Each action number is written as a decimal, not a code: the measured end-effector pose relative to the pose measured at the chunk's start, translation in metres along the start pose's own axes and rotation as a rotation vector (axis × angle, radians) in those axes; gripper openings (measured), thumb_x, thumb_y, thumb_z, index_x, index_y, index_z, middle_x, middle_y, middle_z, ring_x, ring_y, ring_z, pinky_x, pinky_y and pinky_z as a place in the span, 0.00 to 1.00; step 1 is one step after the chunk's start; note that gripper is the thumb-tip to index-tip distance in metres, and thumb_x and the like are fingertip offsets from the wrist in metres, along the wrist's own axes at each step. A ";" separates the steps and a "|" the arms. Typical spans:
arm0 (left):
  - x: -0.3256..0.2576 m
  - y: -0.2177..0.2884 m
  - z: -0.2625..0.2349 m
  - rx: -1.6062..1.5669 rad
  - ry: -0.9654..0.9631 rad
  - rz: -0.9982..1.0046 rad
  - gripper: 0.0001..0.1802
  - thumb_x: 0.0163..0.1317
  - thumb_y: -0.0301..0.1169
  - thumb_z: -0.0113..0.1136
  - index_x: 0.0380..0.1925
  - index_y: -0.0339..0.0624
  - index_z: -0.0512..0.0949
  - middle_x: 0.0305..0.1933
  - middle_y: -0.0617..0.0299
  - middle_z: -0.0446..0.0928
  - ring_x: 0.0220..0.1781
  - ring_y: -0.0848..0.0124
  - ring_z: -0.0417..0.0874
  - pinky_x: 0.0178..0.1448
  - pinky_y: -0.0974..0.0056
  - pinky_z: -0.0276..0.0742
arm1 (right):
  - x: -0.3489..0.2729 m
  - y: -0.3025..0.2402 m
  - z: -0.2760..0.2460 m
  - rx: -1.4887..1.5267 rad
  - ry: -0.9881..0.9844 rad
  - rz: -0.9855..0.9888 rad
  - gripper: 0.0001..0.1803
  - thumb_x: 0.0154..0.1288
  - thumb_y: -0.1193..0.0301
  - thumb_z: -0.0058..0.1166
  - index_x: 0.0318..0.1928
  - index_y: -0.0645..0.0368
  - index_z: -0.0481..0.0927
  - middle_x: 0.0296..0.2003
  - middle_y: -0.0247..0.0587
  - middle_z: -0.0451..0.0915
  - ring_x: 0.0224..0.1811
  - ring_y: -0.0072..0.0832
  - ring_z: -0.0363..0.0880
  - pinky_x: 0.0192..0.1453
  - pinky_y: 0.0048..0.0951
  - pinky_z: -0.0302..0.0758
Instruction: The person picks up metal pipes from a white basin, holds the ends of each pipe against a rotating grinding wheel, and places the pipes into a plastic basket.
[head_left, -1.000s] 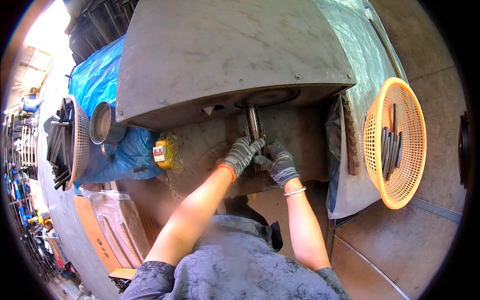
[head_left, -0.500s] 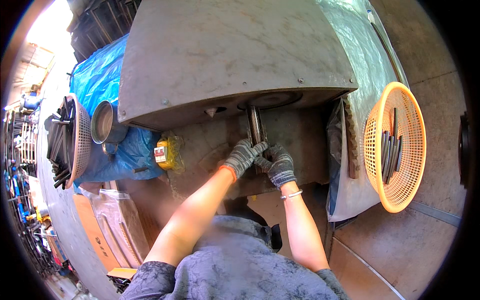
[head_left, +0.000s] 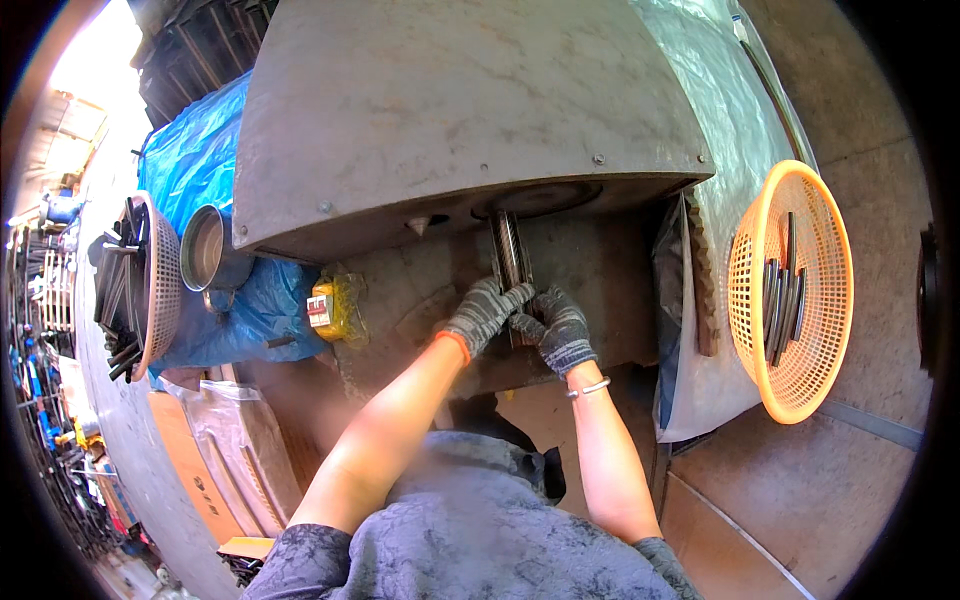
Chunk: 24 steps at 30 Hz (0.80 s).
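My left hand point(head_left: 486, 315), in a grey striped knit glove with an orange cuff, is closed at the near end of a shiny, narrow metal guide point(head_left: 508, 250). My right hand point(head_left: 560, 328), gloved the same way, is closed against the guide's right side. The fingertips of both hands almost meet there, and whatever they pinch is hidden. The guide runs away from me to a dark round disc point(head_left: 540, 200) beneath the front of a large grey metal housing point(head_left: 470, 100). Left of the disc, a pointed metal cone point(head_left: 419, 226) juts from an opening.
At right stands an orange plastic basket point(head_left: 840, 290) with several dark short tubes point(head_left: 783, 300). To the left are a pale basket point(head_left: 162, 290) full of black tubes, a metal pot point(head_left: 240, 262) on blue sheeting point(head_left: 190, 150), and a switch point(head_left: 320, 310) in yellow wrap.
The view has shifted very slightly. Both hands stay at the near end of the guide, with no clear movement of anything there.
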<state>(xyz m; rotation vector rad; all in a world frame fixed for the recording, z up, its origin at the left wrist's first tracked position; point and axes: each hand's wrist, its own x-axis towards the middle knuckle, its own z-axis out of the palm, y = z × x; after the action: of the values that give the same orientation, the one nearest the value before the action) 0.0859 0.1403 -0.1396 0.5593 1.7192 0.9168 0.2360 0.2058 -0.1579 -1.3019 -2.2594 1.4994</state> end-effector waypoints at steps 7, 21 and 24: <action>0.008 -0.009 -0.002 -0.023 -0.067 -0.033 0.25 0.60 0.50 0.62 0.30 0.34 0.76 0.26 0.56 0.74 0.25 0.68 0.74 0.29 0.62 0.71 | 0.001 -0.009 -0.004 -0.149 -0.016 -0.059 0.26 0.51 0.53 0.68 0.39 0.63 0.83 0.39 0.54 0.80 0.42 0.48 0.79 0.46 0.42 0.76; 0.000 -0.011 0.006 -0.085 0.035 0.323 0.25 0.59 0.50 0.64 0.29 0.34 0.75 0.23 0.58 0.72 0.24 0.67 0.74 0.28 0.61 0.72 | -0.001 -0.022 -0.007 -0.075 -0.099 0.066 0.29 0.55 0.49 0.62 0.46 0.62 0.82 0.50 0.59 0.77 0.55 0.52 0.74 0.58 0.44 0.71; 0.000 -0.007 0.003 -0.082 0.007 0.178 0.25 0.60 0.50 0.63 0.29 0.35 0.75 0.24 0.58 0.72 0.24 0.68 0.74 0.29 0.62 0.72 | 0.001 -0.003 -0.006 -0.090 -0.079 -0.067 0.28 0.56 0.50 0.62 0.46 0.62 0.83 0.51 0.59 0.77 0.56 0.52 0.73 0.60 0.44 0.70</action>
<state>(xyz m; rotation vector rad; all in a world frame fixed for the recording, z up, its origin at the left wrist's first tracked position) 0.0895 0.1370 -0.1456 0.6634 1.6491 1.1110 0.2370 0.2104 -0.1532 -1.1971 -2.4204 1.4675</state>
